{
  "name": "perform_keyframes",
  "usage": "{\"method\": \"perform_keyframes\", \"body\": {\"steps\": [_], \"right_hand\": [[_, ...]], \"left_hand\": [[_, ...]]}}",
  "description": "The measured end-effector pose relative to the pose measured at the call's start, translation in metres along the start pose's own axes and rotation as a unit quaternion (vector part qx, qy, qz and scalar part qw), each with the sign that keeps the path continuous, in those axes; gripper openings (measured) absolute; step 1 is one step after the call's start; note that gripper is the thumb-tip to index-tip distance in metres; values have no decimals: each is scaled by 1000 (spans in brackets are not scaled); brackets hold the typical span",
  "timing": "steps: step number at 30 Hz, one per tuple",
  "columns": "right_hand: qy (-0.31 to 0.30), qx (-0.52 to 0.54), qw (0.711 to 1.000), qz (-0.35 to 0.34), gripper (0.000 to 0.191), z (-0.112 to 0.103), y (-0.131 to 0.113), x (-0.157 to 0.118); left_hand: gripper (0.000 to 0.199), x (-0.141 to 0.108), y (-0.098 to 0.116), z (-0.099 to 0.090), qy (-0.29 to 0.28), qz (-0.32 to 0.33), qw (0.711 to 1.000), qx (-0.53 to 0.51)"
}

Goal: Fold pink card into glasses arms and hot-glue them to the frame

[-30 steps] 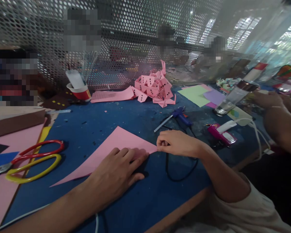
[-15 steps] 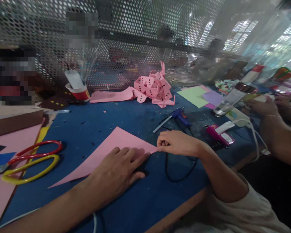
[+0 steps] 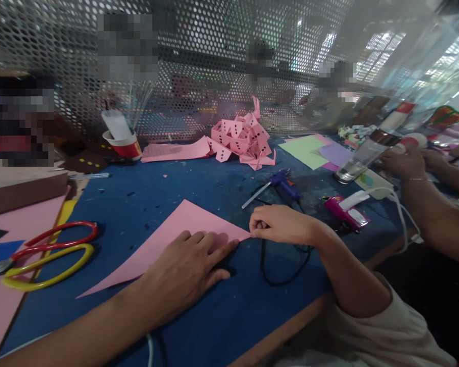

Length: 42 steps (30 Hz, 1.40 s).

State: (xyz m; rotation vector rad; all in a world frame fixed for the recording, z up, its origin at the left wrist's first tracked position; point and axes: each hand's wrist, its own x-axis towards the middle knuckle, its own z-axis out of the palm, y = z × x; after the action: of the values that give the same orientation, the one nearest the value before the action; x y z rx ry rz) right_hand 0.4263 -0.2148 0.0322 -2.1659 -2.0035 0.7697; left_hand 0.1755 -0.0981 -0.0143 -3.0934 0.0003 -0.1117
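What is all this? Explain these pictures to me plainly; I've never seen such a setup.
There is no machine: these are a person's bare hands, seen by one camera worn on the head, looking forward and down. The left hand rests on a pink sheet; the right hand pinches the sheet's tip. Around them on the blue table are scissors, a glue gun, a cup and pink cutouts. The arm at far right is someone else's.

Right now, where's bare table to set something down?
Mostly bare: between the pink sheet and the paper cup; and between the left hand, black cord and wooden table edge. Crowded: left, around the scissors; right, around the glue gun and clear container.
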Motion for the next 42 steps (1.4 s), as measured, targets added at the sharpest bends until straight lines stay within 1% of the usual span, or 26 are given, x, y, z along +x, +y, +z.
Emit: {"method": "perform_keyframes", "body": {"steps": [12, 18, 21, 23, 25, 27, 30, 35, 42], "right_hand": [[0, -7, 1000, 2, 15, -3, 3, -2], [-8, -22, 1000, 8, 14, -4, 6, -4], [13, -24, 1000, 8, 14, -5, 13, -7], [45, -2, 999, 0, 15, -5, 15, -9], [80, 36, 996, -19, 13, -5, 12, -9], [100, 65, 992, -50, 10, -3, 5, -8], [96, 60, 989, -92, 7, 5, -8, -2], [72, 20, 994, -81, 7, 15, -16, 7], [68, 18, 995, -69, 6, 18, -16, 9]], "left_hand": [[56, 0, -1, 3, 0, -1, 1000, 3], [54, 1, 0, 2, 5, -2, 1000, 9], [54, 1, 0, 1, 7, -3, 1000, 9], [55, 0, 0, 2, 6, -4, 1000, 12], [55, 1, 0, 3, 4, -2, 1000, 17], [55, 1, 0, 3, 0, 1, 1000, 22], [56, 2, 0, 3, -3, -1, 1000, 25], [55, 1, -1, 2, -5, 6, 1000, 12], [54, 1, 0, 0, -7, 0, 1000, 6]]}}
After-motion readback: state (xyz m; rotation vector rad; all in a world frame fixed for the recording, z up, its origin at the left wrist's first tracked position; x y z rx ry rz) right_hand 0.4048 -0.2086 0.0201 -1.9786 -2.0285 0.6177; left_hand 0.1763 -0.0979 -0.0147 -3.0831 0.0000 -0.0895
